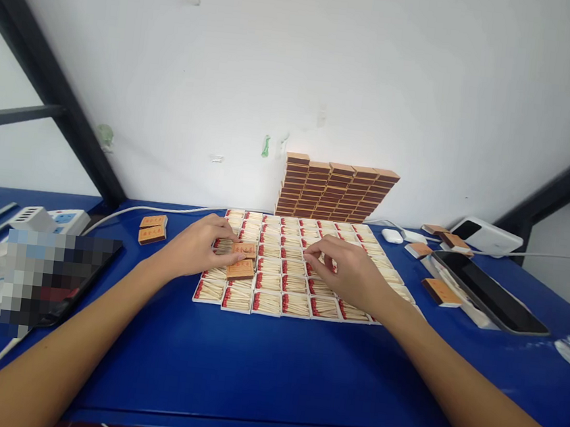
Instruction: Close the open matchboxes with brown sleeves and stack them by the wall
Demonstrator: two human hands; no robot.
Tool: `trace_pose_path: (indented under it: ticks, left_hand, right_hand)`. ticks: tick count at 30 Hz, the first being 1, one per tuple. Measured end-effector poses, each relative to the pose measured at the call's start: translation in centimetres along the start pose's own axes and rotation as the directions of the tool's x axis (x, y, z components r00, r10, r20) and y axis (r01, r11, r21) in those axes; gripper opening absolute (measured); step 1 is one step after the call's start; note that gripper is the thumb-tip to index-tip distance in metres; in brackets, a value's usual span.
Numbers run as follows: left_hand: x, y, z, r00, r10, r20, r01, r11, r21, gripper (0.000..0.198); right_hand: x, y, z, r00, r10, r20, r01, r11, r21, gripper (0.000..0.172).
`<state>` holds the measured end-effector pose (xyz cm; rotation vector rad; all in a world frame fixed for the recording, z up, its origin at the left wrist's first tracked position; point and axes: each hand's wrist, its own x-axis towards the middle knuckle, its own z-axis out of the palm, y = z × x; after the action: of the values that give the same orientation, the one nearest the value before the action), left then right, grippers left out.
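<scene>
A grid of open matchbox trays [278, 281] full of red-tipped matches covers the middle of the blue table [258, 374]. My left hand [200, 249] rests on the grid's left side, fingers curled round an orange matchbox sleeve [244, 251]; a second orange sleeve [241, 269] lies just below it on the trays. My right hand [347, 271] hovers over the grid's right half, fingertips pinched together at a tray; what they pinch is too small to name.
A stack of brown matchbox sleeves [335, 192] stands against the white wall. Two orange boxes [153, 229] lie left of the grid. A power strip [50, 219] and tablet [69, 272] sit left; a phone [490, 293], power bank [489, 235], earbud case [392, 236] and loose boxes sit right.
</scene>
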<state>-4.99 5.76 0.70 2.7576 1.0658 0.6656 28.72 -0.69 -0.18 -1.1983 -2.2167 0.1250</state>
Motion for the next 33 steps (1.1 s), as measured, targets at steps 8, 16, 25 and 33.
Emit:
trace_pose_path:
  ticks: [8, 16, 25, 33]
  left_hand:
    - [0.2, -0.7, -0.4, 1.000, -0.006, 0.027, 0.006, 1.000, -0.011, 0.034]
    - [0.3, 1.4, -0.3, 0.981, -0.029, -0.194, 0.021, 0.999, -0.042, 0.029]
    - [0.5, 7.3, 1.1, 0.943, 0.044, -0.329, -0.087, 0.989, -0.117, 0.020]
    - [0.3, 6.3, 1.3, 0.971, 0.079, -0.227, -0.101, 0.991, -0.090, 0.038]
  right_hand:
    - [0.0, 0.0, 0.1, 1.000, 0.016, -0.004, -0.016, 1.000, 0.021, 0.021]
    - [0.5, -1.7, 0.5, 0.895, 0.439, -0.078, -0.317, 0.750, 0.581, 0.032]
    - [0.0, -7.0, 2.4, 0.904, 0.331, 0.269, -0.397, 0.427, 0.812, 0.044]
    - [-0.2, -5.4, 2.4, 0.836, 0.483, 0.260, -0.488, 0.441, 0.753, 0.043]
